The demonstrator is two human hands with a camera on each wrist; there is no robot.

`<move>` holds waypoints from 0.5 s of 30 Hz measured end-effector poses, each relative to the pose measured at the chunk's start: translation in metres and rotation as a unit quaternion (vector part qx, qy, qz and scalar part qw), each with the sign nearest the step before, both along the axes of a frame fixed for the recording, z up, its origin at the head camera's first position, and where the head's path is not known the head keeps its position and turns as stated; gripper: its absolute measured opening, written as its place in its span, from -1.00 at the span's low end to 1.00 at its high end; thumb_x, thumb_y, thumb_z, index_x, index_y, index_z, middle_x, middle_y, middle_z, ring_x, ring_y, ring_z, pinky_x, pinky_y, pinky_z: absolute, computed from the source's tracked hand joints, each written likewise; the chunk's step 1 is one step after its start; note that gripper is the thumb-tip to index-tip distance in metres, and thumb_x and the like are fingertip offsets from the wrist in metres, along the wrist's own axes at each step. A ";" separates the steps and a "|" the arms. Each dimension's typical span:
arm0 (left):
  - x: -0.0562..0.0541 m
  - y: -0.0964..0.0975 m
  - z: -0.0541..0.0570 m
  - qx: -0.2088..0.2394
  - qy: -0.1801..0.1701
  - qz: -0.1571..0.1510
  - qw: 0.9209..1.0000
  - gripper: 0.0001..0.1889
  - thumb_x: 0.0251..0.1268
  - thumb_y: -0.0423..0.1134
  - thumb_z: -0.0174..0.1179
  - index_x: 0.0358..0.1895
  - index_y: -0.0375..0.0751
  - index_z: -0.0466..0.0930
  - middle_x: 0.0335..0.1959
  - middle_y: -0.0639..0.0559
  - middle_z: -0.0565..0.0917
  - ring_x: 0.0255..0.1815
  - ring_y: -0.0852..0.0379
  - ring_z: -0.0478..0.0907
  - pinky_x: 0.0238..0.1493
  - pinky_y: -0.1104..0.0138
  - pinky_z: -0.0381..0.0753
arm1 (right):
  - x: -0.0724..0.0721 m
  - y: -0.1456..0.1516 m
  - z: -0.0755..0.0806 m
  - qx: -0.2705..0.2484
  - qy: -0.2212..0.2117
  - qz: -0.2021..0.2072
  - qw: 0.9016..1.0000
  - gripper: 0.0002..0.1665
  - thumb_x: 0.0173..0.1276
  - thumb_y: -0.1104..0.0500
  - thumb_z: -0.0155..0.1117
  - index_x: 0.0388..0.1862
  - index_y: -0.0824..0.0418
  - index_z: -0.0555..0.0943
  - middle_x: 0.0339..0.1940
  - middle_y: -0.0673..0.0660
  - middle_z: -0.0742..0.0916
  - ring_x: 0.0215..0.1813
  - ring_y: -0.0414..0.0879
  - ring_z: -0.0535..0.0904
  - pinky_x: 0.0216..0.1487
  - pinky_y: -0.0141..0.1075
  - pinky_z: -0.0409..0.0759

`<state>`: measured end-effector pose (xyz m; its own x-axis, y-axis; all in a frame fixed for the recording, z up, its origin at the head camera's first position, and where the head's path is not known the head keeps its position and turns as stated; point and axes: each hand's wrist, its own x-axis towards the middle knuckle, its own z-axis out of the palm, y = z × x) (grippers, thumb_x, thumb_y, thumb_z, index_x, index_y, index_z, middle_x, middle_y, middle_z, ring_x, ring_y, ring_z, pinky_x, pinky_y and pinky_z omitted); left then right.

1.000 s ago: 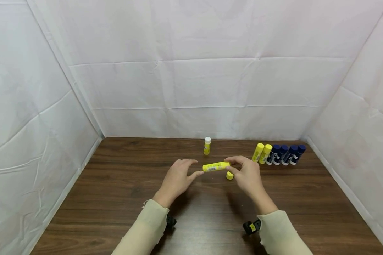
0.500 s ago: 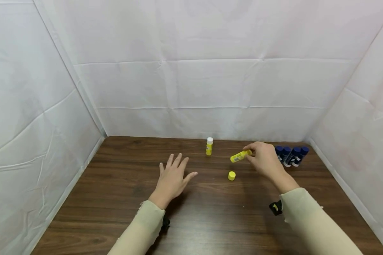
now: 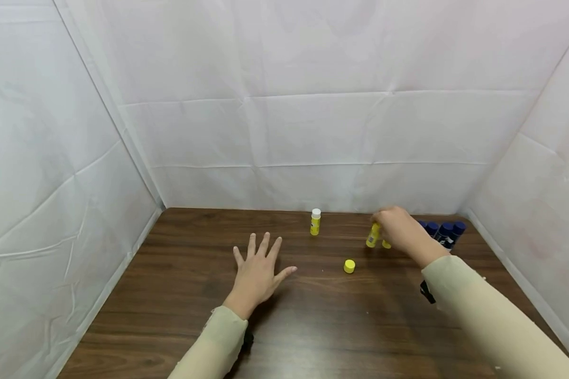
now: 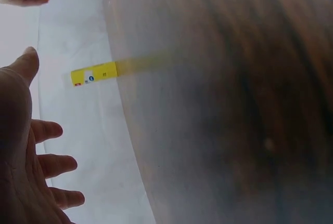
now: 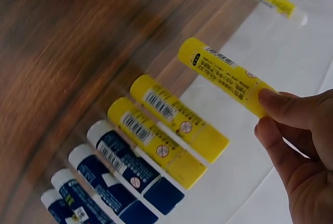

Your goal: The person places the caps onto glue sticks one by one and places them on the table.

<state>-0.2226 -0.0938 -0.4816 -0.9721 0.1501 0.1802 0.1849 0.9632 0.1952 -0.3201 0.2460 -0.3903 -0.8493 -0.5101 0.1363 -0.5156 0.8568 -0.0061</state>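
My right hand (image 3: 400, 231) pinches a yellow glue stick (image 5: 223, 73) by its top end between thumb and fingers. The stick is near upright, just left of a row of glue sticks; whether its base touches the table, I cannot tell. That row begins with two yellow glue sticks (image 5: 179, 120), followed by several dark blue glue sticks (image 5: 135, 167), partly hidden behind the hand in the head view. Fingers spread, my left hand (image 3: 257, 271) is over the table, holding nothing. A yellow glue stick with a white top (image 3: 315, 222) stands upright at the back.
A small yellow cap (image 3: 349, 266) sits on the brown wooden table (image 3: 313, 326) between the hands, nearer the right. White cloth walls (image 3: 284, 131) enclose the back and both sides.
The right hand has carried the yellow glue stick rightward to the row and turned it from lying flat to near upright. The left hand has moved away from the stick and spread its fingers.
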 end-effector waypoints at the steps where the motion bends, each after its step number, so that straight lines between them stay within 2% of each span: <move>1: 0.000 0.000 -0.001 -0.004 0.003 0.000 1.000 -0.06 0.33 0.57 -0.22 0.65 0.13 0.05 0.66 -0.09 0.02 0.65 -0.31 -0.16 0.40 -0.50 -0.11 | -0.001 0.000 0.000 0.010 0.000 0.004 1.000 -0.72 0.23 0.48 0.42 -0.05 0.40 0.73 -0.13 0.28 0.76 -0.08 0.18 0.68 -0.12 -0.04 0.71; 6: 0.001 0.001 -0.001 0.002 0.008 -0.003 1.000 -0.07 0.34 0.55 -0.16 0.65 0.13 0.04 0.66 -0.10 0.03 0.65 -0.32 -0.15 0.38 -0.51 -0.10 | -0.009 0.002 -0.003 0.049 0.001 0.000 0.999 -0.75 0.25 0.48 0.40 -0.09 0.33 0.75 -0.21 0.20 0.76 -0.12 0.15 0.62 -0.12 -0.04 0.69; 10: 0.002 0.000 0.000 0.004 -0.001 -0.003 1.000 -0.07 0.35 0.55 -0.16 0.65 0.11 0.04 0.66 -0.10 0.04 0.65 -0.34 -0.17 0.38 -0.51 -0.11 | -0.015 0.003 -0.007 0.060 -0.003 -0.004 0.998 -0.78 0.28 0.48 0.38 -0.14 0.30 0.76 -0.28 0.14 0.74 -0.16 0.11 0.60 -0.12 -0.04 0.68; 15: 0.003 0.000 0.001 0.004 -0.006 -0.001 1.000 -0.07 0.35 0.55 -0.16 0.64 0.11 0.07 0.65 -0.12 0.06 0.64 -0.34 -0.17 0.38 -0.51 -0.12 | -0.021 0.004 -0.010 0.071 -0.001 0.006 0.997 -0.79 0.18 0.49 0.47 -0.23 0.28 0.76 -0.36 0.09 0.72 -0.20 0.08 0.61 -0.12 -0.03 0.69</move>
<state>-0.2197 -0.0934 -0.4808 -0.9740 0.1506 0.1690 0.1842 0.9614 0.2047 -0.3409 0.2504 -0.4000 -0.8428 -0.5348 0.0605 -0.5264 0.8425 0.1143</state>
